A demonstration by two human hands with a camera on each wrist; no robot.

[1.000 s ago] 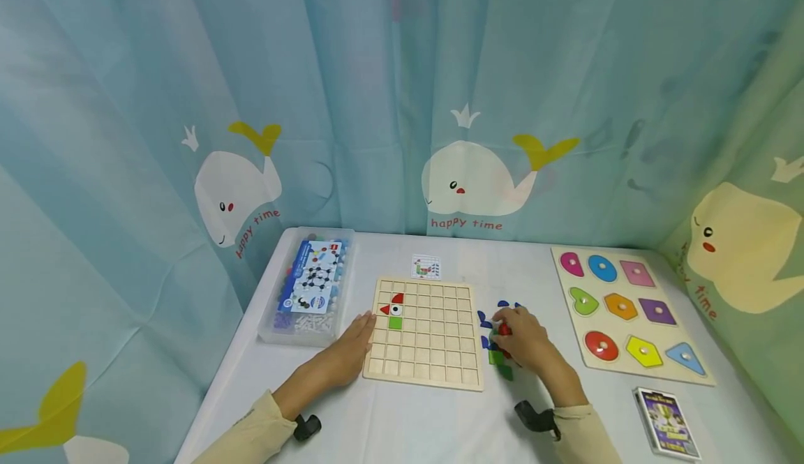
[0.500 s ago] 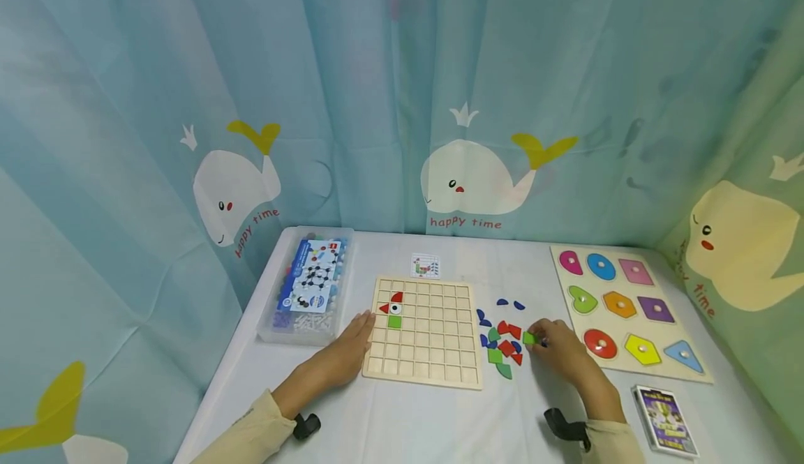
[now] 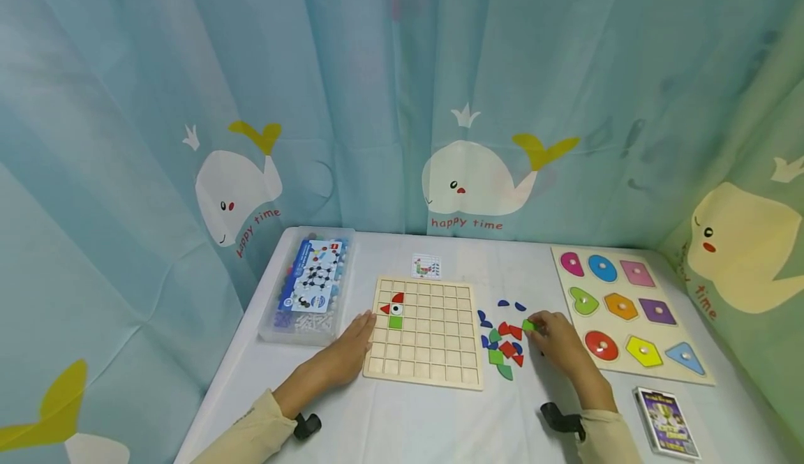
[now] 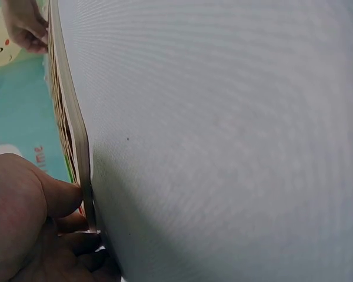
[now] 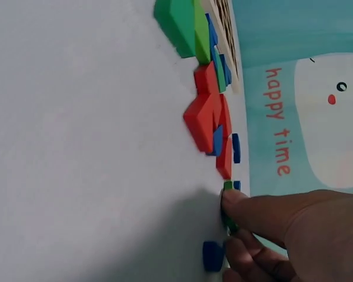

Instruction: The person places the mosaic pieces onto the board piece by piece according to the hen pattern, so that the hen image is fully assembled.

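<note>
A wooden grid board (image 3: 427, 373) lies on the white table. Two red pieces (image 3: 398, 298), an eye tile (image 3: 396, 309) and a green square (image 3: 395, 322) sit in its upper left cells. My left hand (image 3: 349, 350) rests against the board's left edge, fingers extended in the head view; the thumb (image 4: 65, 198) touches the edge in the left wrist view. My right hand (image 3: 557, 340) pinches a green square tile (image 3: 530, 325) between thumb and fingers, right of the loose pieces. Red pieces (image 3: 506, 349), green pieces (image 3: 504, 372) and blue half-rounds (image 3: 504, 303) lie beside the board.
A small pattern card (image 3: 426, 266) lies behind the board. At the left stands a clear plastic box (image 3: 300, 338) of small parts. On the right are a shape-knob puzzle board (image 3: 634, 370) and a card pack (image 3: 667, 422). A curtain (image 3: 370, 101) hangs behind the table.
My right hand has moved right from over the loose pieces, uncovering them, and taken a green square. Since half a second ago it has shifted slightly farther back. My left hand stays put.
</note>
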